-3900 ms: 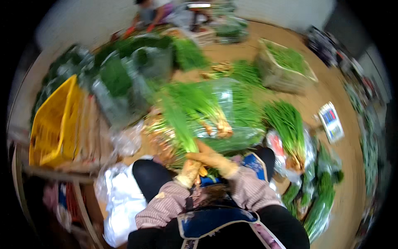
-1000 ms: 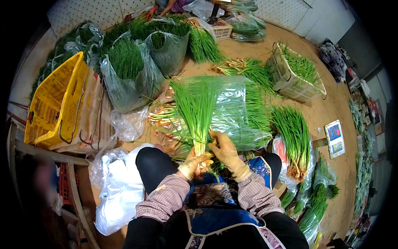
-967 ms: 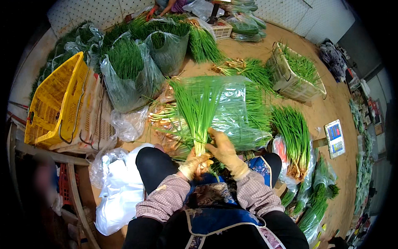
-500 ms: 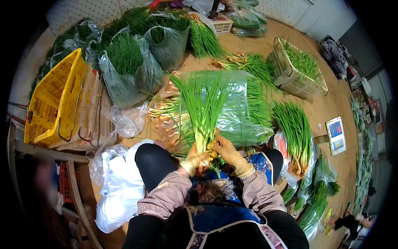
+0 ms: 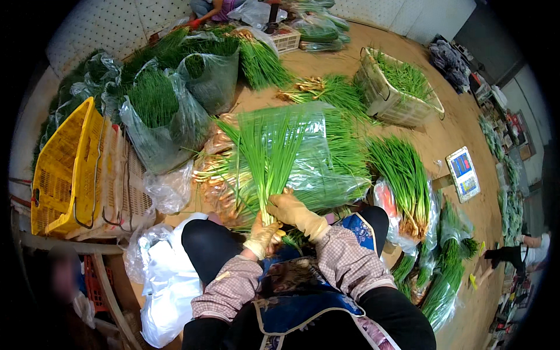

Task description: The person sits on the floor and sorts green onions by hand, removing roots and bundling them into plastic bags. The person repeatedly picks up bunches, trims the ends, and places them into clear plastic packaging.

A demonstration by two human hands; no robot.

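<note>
L hand, in a thin tan glove, is wrapped tight round the low end of the green onion bunch. The bunch points up & away from both hands, w/ its long green tops fanned out past the fingers. R hand, gloved too, is right next to L hand, fingers bent agnst the stems; can't tell if they pinch any. Just past the hands, under the tops, is a big onion pile, part of it under clear plastic. To the R of R hand: another bunch, then a white panel w/ keys farther out. To the L of L hand: white bags near, yellow crate farther. Way past R hand: pale crate w/ greens in.
</note>
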